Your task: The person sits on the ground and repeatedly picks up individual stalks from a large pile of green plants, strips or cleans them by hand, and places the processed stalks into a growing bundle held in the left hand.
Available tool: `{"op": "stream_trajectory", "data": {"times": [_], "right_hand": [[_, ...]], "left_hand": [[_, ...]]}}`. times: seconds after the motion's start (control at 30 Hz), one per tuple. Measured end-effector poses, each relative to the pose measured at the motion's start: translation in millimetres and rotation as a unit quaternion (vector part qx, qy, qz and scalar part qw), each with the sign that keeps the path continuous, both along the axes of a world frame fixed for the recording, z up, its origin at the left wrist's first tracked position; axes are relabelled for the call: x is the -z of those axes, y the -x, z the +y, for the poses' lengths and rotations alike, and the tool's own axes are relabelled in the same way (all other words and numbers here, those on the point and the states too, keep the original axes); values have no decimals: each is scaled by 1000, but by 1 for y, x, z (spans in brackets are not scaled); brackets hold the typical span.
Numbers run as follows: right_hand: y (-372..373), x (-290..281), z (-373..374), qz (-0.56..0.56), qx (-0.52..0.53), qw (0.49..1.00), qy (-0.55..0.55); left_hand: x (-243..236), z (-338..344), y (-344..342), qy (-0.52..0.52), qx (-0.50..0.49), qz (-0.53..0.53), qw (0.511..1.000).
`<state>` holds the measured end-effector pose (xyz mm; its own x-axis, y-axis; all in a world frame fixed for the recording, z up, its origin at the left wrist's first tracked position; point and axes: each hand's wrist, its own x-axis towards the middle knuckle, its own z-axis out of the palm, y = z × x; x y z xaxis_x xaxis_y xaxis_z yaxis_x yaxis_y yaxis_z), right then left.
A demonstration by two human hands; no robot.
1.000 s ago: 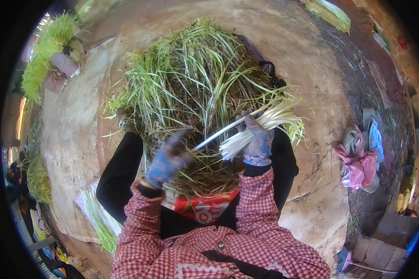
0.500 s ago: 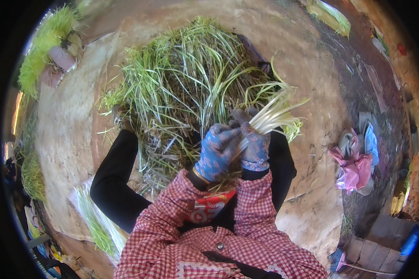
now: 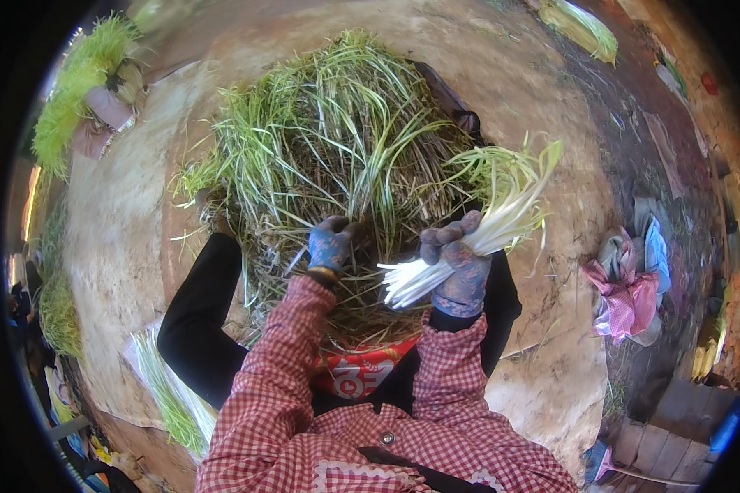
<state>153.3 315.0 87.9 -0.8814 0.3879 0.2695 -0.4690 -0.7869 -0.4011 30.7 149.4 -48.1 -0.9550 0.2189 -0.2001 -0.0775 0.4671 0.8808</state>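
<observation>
On the mat's lower-left edge, a plastic sheet (image 3: 137,355) carries leafy stalks (image 3: 169,393); the right hand (image 3: 459,267) grips a stalk bundle (image 3: 506,223); the left hand's (image 3: 331,245) grip is unclear.

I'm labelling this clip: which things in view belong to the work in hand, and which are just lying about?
In the work: left hand, at the heap of leafy stalks; right hand, closed around a bunch of pale stalks.

Seemingly just lying about: pink cloth at right; blue cloth or bag beside it; apparent cardboard, lower right.
</observation>
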Motion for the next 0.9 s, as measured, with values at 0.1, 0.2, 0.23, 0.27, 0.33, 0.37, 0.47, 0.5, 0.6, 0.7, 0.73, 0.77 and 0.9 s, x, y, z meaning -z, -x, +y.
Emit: {"op": "stream_trajectory", "data": {"times": [0.1,0.2,0.23,0.27,0.33,0.37,0.47,0.5,0.6,0.7,0.73,0.77,0.9], "right_hand": [[5,4,-2,-11,-19,999,45],[4,5,-8,-88,-10,996,-25],[4,5,-10,-78,8,997,-12],[3,4,-11,-64,13,998,-2],[2,2,-12,-75,25,996,47],[2,0,-11,-69,23,997,26],[5,-2,-6,-50,-2,999,17],[8,-2,-5,-31,-27,999,25],[6,0,-12,-83,-8,996,-20],[7,3,-27,-269,1,961,-63],[8,4,-32,-347,38,924,-156],[10,5,-35,-410,50,875,-254],[16,6,-27,-390,4,907,-158]], "left_hand": [[-43,-30,-28,-189,-25,-41,981],[-98,-55,-55,-455,-37,-75,887],[-116,-63,-56,-525,-23,-85,847],[-132,-70,-59,-539,4,-67,840],[-156,-77,-60,-574,62,39,816],[-162,-76,-56,-531,-24,9,847],[-165,-64,-45,-466,-54,49,882],[-160,-56,-46,-439,-85,74,891],[-145,-34,-54,-422,-45,97,900],[-135,-19,-60,-253,66,311,914],[-133,-16,-60,-178,90,358,912],[-132,-12,-61,-146,116,354,917],[-123,-8,-59,-135,179,346,911]]}}
